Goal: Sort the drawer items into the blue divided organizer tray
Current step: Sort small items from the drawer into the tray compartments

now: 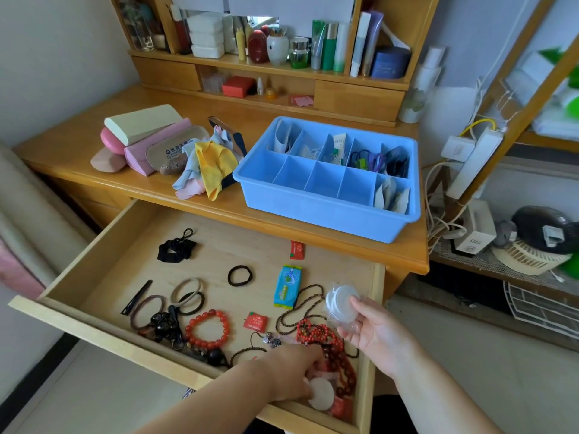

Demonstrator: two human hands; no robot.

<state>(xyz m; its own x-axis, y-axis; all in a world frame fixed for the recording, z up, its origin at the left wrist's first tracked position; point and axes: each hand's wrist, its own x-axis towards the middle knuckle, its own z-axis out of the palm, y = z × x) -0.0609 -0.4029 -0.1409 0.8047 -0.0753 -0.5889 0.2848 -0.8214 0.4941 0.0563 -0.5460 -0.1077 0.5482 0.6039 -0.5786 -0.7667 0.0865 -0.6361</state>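
The blue divided organizer tray (316, 211) sits on the desk above the open wooden drawer (103, 249). Its back compartments hold packets, a tube and hair ties; the front right one holds sachets. My right hand (372, 333) holds a clear bag of round white pads (341, 302) over the drawer's right side. My left hand (291, 374) reaches into the drawer's front right corner and pinches a round white pad (321, 394) among red bead necklaces (316, 335). Hair ties (239, 275), a black scrunchie (175, 249), a red bead bracelet (208, 328) and a blue wipes packet (286, 286) lie in the drawer.
Glasses cases (141, 136) and a heap of coloured cloths (206, 167) lie on the desk left of the tray. Shelves behind hold bottles and jars (279, 45). A power strip with cables (473, 161) hangs right of the desk, beside a shelf with a fan.
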